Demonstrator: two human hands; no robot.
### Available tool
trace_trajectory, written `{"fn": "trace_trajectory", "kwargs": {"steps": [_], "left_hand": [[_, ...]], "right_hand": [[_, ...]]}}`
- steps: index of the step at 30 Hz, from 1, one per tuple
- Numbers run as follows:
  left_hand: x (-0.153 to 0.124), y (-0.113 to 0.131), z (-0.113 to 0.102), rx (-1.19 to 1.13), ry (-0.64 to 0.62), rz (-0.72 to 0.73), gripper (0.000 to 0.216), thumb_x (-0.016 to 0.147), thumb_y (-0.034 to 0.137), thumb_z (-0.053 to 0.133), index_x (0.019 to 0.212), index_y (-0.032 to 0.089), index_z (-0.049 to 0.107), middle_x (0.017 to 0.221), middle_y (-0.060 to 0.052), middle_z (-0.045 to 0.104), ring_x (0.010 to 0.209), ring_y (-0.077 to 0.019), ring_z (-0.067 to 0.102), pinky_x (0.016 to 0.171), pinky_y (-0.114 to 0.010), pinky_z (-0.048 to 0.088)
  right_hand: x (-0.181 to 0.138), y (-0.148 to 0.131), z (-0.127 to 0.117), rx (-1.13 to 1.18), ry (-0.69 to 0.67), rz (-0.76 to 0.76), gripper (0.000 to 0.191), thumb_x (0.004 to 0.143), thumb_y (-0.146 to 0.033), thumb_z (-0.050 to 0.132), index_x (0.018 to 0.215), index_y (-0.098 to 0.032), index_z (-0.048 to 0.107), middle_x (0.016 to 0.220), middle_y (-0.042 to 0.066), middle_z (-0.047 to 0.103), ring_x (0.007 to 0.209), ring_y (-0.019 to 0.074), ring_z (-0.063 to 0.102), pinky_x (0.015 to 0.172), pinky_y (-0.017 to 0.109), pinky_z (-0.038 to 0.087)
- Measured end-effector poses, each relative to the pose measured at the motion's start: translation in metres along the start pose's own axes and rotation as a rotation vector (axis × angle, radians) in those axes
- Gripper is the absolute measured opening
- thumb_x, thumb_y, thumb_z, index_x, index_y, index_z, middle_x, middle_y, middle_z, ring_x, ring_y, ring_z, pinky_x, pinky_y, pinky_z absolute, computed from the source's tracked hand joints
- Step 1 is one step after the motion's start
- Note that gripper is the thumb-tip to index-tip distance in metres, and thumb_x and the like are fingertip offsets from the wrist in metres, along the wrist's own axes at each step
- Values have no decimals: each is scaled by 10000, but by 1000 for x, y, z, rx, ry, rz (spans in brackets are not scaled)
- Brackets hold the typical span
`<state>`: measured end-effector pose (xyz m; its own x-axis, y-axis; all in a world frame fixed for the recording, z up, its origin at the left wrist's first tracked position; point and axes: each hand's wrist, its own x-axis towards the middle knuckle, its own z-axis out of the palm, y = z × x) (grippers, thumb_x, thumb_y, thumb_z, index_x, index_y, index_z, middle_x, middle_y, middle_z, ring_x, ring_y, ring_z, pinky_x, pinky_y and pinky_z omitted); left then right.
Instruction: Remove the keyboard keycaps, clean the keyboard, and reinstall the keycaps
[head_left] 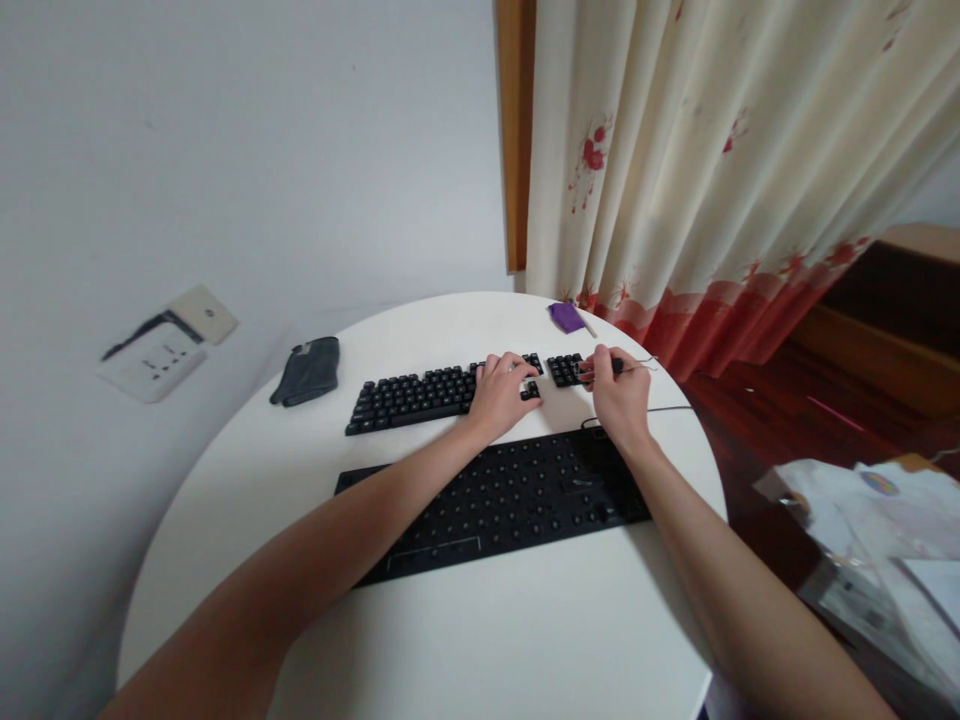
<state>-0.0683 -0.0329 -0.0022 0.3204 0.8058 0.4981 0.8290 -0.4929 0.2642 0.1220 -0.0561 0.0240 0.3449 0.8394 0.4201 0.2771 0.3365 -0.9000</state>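
Note:
A black keyboard base (517, 490) with its keycaps off lies across the table in front of me. Behind it, loose black keycaps (412, 396) are laid out in keyboard order, with a smaller block of keycaps (562, 369) to their right. My left hand (501, 392) rests over the right end of the larger group, fingers bent and apart, thumb beside a few keycaps. Gripped in my right hand (621, 392) is a wire keycap puller (617, 366) with a black middle. Its wire end on the left is at the small block; whether it holds a keycap cannot be made out.
On the round white table (480, 650) lie a dark grey pouch (309, 370) at the left and a purple cloth piece (566, 317) at the back. A thin cable (667, 408) runs off the right edge. Plastic bags (877, 520) stand beyond, below the curtain (712, 180).

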Motion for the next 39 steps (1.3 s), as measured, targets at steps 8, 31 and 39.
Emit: {"fn": "trace_trajectory", "kwargs": {"steps": [8,31,39], "left_hand": [[-1,1,-2,18,-12,-11,435,714,365,840,1102,245,682,1174,-68,601,1091,-315,458,900,-455,373],[0,-17,-16,-9,-192,-97,115,730,366,801,763,261,767,1230,-50,600,1139,-339,452,929,-529,340],[0,-18,-17,-18,-197,-101,139,721,388,807,790,272,775,1236,-52,603,1141,-343,455,929,-533,342]], "right_hand": [[-1,1,0,12,-14,1,436,927,-564,504,769,-182,642,736,63,716,601,183,667,571,293,509],[1,1,1,30,-31,0,435,928,-543,508,739,-179,653,718,70,723,582,184,662,547,290,507],[0,3,2,29,-39,-2,425,931,-534,502,747,-182,655,718,63,717,581,180,651,552,287,493]]}}
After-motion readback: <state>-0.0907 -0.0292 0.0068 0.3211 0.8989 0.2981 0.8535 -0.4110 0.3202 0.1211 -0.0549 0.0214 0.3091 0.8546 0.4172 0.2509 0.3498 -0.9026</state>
